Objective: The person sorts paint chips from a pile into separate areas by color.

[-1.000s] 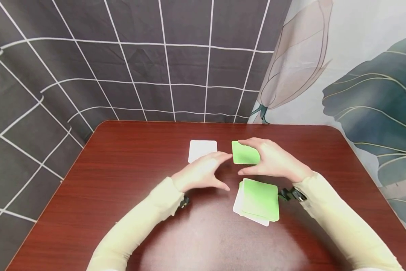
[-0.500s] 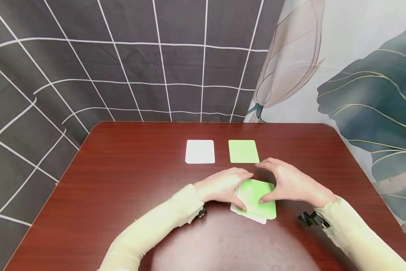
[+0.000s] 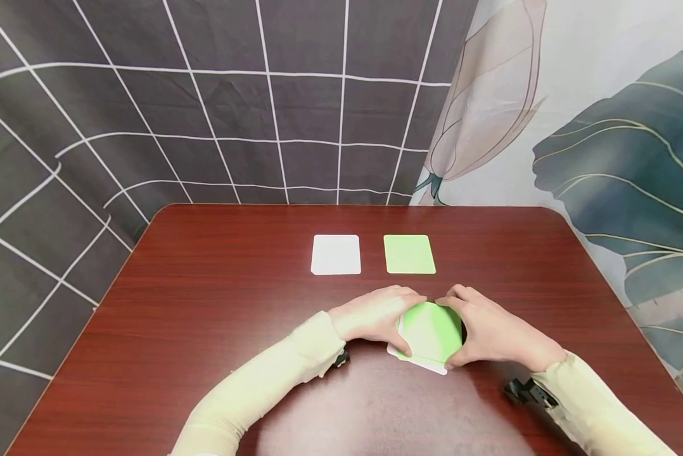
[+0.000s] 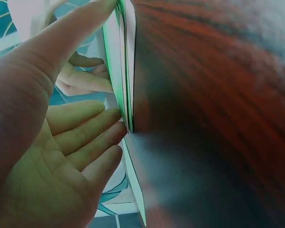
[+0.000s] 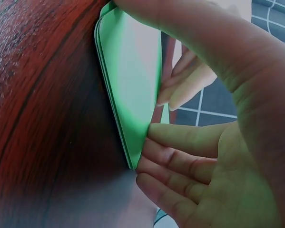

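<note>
A stack of square cards (image 3: 433,335), bright green on top with white edges showing beneath, lies on the table between both hands. My left hand (image 3: 378,316) holds its left side, thumb at the near-left edge and fingers at the far edge. At the right side, my right hand (image 3: 486,329) grips the stack, its thumb on the near corner and fingertips on the far one. In the right wrist view the layered edges of the stack (image 5: 132,90) show between thumb and fingers. The left wrist view has the stack (image 4: 125,71) edge-on beside the fingertips.
Beyond the hands, a white card (image 3: 336,254) and a green card (image 3: 410,254) lie flat side by side. The reddish-brown table (image 3: 204,278) ends at a dark curtain (image 3: 222,101) with white grid lines, with a leaf-patterned curtain (image 3: 615,152) at the right.
Both hands have come back from the two far cards to the stack. Over the last half second my right hand has moved nearer, its thumb shifting from the top to the near corner.
</note>
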`<action>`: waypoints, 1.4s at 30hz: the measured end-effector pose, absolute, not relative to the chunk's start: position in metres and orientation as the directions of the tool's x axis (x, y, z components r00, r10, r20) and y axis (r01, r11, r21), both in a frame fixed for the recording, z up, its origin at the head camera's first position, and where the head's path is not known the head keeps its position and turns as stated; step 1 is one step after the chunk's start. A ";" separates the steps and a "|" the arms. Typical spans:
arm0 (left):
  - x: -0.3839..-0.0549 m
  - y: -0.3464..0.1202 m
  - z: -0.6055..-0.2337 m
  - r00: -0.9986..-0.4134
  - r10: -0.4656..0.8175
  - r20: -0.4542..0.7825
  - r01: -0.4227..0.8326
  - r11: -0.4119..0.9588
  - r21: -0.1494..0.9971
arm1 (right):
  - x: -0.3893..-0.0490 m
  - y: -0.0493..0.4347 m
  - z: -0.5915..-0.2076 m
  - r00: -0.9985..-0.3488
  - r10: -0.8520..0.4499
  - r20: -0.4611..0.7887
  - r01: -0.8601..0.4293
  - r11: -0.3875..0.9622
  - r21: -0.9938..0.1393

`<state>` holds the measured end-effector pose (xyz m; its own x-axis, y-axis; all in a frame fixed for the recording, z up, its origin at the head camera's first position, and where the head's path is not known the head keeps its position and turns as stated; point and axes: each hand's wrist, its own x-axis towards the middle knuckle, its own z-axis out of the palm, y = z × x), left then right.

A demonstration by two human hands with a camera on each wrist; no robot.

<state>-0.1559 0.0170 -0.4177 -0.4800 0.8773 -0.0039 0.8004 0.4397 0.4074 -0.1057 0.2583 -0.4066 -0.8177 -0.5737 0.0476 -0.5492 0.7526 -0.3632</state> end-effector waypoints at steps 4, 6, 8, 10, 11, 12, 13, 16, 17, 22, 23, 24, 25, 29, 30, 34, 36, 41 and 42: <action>-0.155 0.016 -0.418 -0.489 0.872 0.004 0.797 0.446 0.408 | -0.106 0.258 -0.407 -0.811 -0.580 0.078 -0.564 0.739 -0.367; -0.155 0.015 -0.418 -0.493 0.870 0.014 0.799 0.446 0.403 | -0.107 0.258 -0.407 -0.807 -0.582 0.099 -0.575 0.734 -0.362; -0.156 0.015 -0.416 -0.498 0.867 0.021 0.798 0.449 0.402 | -0.108 0.258 -0.406 -0.805 -0.581 0.116 -0.580 0.732 -0.357; -0.157 0.015 -0.413 -0.507 0.862 0.024 0.795 0.457 0.398 | -0.110 0.258 -0.404 -0.803 -0.582 0.130 -0.585 0.727 -0.359; -0.158 0.014 -0.412 -0.511 0.859 0.022 0.794 0.462 0.395 | -0.111 0.258 -0.403 -0.803 -0.581 0.133 -0.585 0.727 -0.360; -0.159 0.014 -0.411 -0.515 0.857 0.023 0.794 0.466 0.391 | -0.112 0.257 -0.402 -0.803 -0.580 0.135 -0.585 0.727 -0.360; -0.160 0.013 -0.409 -0.518 0.855 0.026 0.793 0.469 0.389 | -0.114 0.257 -0.400 -0.805 -0.578 0.133 -0.583 0.728 -0.360; -0.166 0.011 -0.404 -0.526 0.849 0.048 0.791 0.467 0.394 | -0.120 0.256 -0.394 -0.808 -0.575 0.127 -0.578 0.734 -0.357; -0.168 0.010 -0.402 -0.526 0.849 0.058 0.792 0.463 0.398 | -0.123 0.256 -0.392 -0.810 -0.572 0.126 -0.575 0.737 -0.354; -0.184 0.004 -0.391 -0.555 0.827 0.089 0.775 0.475 0.416 | -0.143 0.253 -0.379 -0.811 -0.571 0.126 -0.574 0.738 -0.354; -0.188 0.003 -0.388 -0.563 0.822 0.087 0.770 0.484 0.415 | -0.148 0.253 -0.376 -0.811 -0.572 0.125 -0.575 0.738 -0.354; -0.194 0.003 -0.386 -0.574 0.814 0.090 0.762 0.492 0.421 | -0.154 0.252 -0.373 -0.809 -0.574 0.123 -0.577 0.738 -0.350; -0.199 0.002 -0.384 -0.584 0.807 0.093 0.755 0.498 0.426 | -0.160 0.251 -0.369 -0.809 -0.575 0.121 -0.577 0.739 -0.348; -0.222 0.003 -0.376 -0.620 0.777 0.108 0.730 0.521 0.443 | -0.186 0.245 -0.354 -0.812 -0.574 0.106 -0.574 0.753 -0.320; -0.228 0.003 -0.374 -0.630 0.768 0.114 0.725 0.530 0.440 | -0.193 0.243 -0.351 -0.812 -0.575 0.101 -0.575 0.757 -0.310; -0.248 0.005 -0.370 -0.674 0.731 0.110 0.698 0.580 0.420 | -0.222 0.236 -0.345 -0.814 -0.576 0.068 -0.570 0.771 -0.285; -0.255 0.007 -0.372 -0.699 0.709 0.099 0.677 0.610 0.412 | -0.235 0.234 -0.347 -0.816 -0.576 0.044 -0.562 0.774 -0.290; -0.264 0.013 -0.388 -0.730 0.683 0.035 0.636 0.660 0.400 | -0.255 0.231 -0.364 -0.805 -0.592 -0.022 -0.561 0.774 -0.295; -0.265 0.014 -0.391 -0.731 0.682 0.024 0.632 0.663 0.401 | -0.258 0.230 -0.367 -0.801 -0.598 -0.034 -0.563 0.772 -0.295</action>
